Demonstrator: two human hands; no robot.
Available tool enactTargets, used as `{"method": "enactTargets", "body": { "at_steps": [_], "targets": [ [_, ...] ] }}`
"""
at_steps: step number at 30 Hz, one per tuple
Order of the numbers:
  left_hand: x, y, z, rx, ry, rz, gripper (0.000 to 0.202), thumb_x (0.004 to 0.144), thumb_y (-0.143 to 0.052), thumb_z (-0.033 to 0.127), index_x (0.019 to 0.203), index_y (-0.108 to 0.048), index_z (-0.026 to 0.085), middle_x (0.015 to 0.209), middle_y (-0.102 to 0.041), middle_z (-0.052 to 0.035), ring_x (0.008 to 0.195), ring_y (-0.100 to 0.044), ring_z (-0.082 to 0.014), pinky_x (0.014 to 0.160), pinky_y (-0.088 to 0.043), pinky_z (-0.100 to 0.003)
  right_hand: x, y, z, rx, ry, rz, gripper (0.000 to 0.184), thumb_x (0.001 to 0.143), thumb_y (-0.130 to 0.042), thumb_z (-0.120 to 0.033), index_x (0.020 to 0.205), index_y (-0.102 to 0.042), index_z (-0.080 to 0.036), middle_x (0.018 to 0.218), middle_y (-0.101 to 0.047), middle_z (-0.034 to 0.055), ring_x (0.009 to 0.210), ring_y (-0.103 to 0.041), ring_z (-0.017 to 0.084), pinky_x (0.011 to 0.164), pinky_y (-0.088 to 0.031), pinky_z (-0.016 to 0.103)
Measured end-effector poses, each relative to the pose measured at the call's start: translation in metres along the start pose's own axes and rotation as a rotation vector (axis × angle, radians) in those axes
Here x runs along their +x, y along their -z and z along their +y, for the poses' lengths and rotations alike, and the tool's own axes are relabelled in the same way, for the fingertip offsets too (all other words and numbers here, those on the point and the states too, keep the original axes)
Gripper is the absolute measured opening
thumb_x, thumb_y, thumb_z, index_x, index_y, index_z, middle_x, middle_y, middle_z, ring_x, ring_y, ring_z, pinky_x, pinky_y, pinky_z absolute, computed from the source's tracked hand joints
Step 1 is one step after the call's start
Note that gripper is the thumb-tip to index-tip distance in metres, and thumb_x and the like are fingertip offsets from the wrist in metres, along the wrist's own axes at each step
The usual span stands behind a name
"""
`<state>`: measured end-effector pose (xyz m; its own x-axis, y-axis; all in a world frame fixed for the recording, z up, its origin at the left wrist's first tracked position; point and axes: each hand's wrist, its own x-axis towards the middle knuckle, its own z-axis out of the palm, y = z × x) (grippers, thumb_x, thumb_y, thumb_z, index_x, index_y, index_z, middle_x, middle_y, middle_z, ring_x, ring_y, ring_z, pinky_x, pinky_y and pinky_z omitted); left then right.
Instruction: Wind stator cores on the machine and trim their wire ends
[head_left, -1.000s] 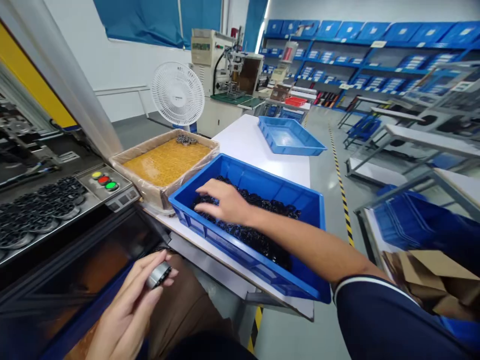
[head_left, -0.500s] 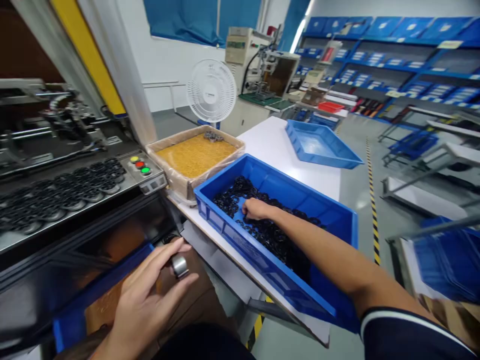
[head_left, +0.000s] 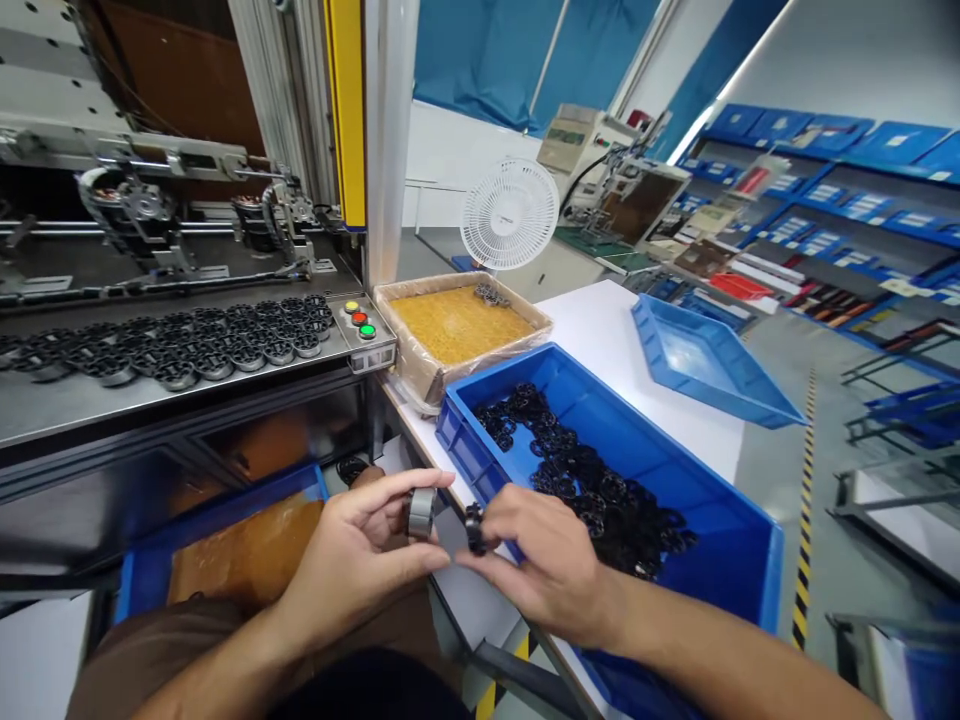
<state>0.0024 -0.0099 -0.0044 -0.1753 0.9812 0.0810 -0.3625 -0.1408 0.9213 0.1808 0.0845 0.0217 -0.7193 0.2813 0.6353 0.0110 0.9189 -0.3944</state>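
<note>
Two grips pinch parts face to face, my left hand (head_left: 352,550) a silver metal ring (head_left: 421,512), my right hand (head_left: 547,565) a black toothed ring (head_left: 474,528); I judge they need aligning.

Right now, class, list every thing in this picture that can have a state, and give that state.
left hand, pinching the metal ring
right hand, pinching a black ring
near blue bin, open, part full of black rings
cardboard box, open, plastic-lined
far blue tray, open, nothing seen inside
fan, upright; spinning cannot be told
</note>
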Motion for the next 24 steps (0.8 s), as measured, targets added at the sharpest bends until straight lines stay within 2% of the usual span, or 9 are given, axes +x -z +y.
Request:
{"method": "enactTargets", "body": {
  "at_steps": [2, 5, 9, 15, 19, 24],
  "targets": [
    [0.001, -0.003, -0.005, -0.043, 0.015, -0.016, 0.05, 0.061, -0.085, 0.006, 0.107, -0.075, 0.023, 0.105, -0.078, -0.0064, 0.084, -0.075, -0.019, 0.076, -0.061, -0.024, -0.005, -0.008, -0.006, 0.023, 0.021, 0.015, 0.01, 0.088, -0.066, -0.019, 0.084, -0.057, -0.017, 0.067, -0.061, 0.0006, 0.061, -0.056, 0.012, 0.055, -0.043, 0.025],
    [0.0, -0.007, -0.012, -0.032, -0.021, -0.041, 0.055, 0.057, -0.085, 0.0, 0.104, -0.076, 0.028, 0.1, -0.079, -0.0016, 0.089, -0.075, -0.0183, 0.08, -0.06, -0.021, -0.009, -0.013, -0.002, 0.014, 0.06, 0.044, 0.007, 0.086, -0.061, -0.013, 0.084, -0.056, -0.017, 0.068, -0.061, 0.0017, 0.062, -0.056, 0.013, 0.056, -0.044, 0.025],
    [-0.001, -0.009, -0.015, 0.049, -0.099, -0.065, 0.058, 0.057, -0.083, -0.004, 0.105, -0.076, 0.028, 0.101, -0.079, -0.0015, 0.091, -0.075, -0.0184, 0.082, -0.059, -0.019, -0.011, -0.012, 0.004, 0.032, 0.122, 0.001, 0.009, 0.084, -0.057, -0.008, 0.09, -0.058, -0.015, 0.074, -0.063, 0.0051, 0.069, -0.058, 0.015, 0.06, -0.049, 0.028],
    [0.0, -0.005, -0.012, 0.139, -0.202, -0.03, 0.06, 0.057, -0.083, -0.003, 0.106, -0.075, 0.029, 0.097, -0.079, 0.0003, 0.086, -0.075, -0.0157, 0.081, -0.058, -0.017, -0.006, -0.003, 0.007, 0.055, 0.109, 0.058, 0.039, 0.08, -0.07, -0.012, 0.117, -0.056, -0.013, 0.094, -0.064, 0.0101, 0.088, -0.063, 0.019, 0.073, -0.056, 0.033],
    [-0.002, -0.005, -0.012, 0.171, -0.184, -0.031, 0.063, 0.054, -0.084, -0.004, 0.106, -0.076, 0.03, 0.095, -0.079, 0.0011, 0.082, -0.075, -0.0147, 0.076, -0.058, -0.015, -0.002, 0.002, 0.009, 0.034, 0.177, 0.002, 0.036, 0.084, -0.065, -0.009, 0.119, -0.056, -0.011, 0.106, -0.061, 0.0141, 0.102, -0.061, 0.022, 0.082, -0.056, 0.038],
    [0.001, -0.01, -0.011, 0.13, -0.153, -0.032, 0.062, 0.052, -0.086, -0.003, 0.103, -0.077, 0.03, 0.09, -0.079, 0.0022, 0.079, -0.074, -0.013, 0.071, -0.057, -0.013, -0.006, 0.001, 0.009, 0.014, 0.204, 0.028, 0.038, 0.084, -0.065, -0.011, 0.121, -0.055, -0.01, 0.105, -0.063, 0.0142, 0.099, -0.061, 0.022, 0.083, -0.057, 0.041]
  ]
}}
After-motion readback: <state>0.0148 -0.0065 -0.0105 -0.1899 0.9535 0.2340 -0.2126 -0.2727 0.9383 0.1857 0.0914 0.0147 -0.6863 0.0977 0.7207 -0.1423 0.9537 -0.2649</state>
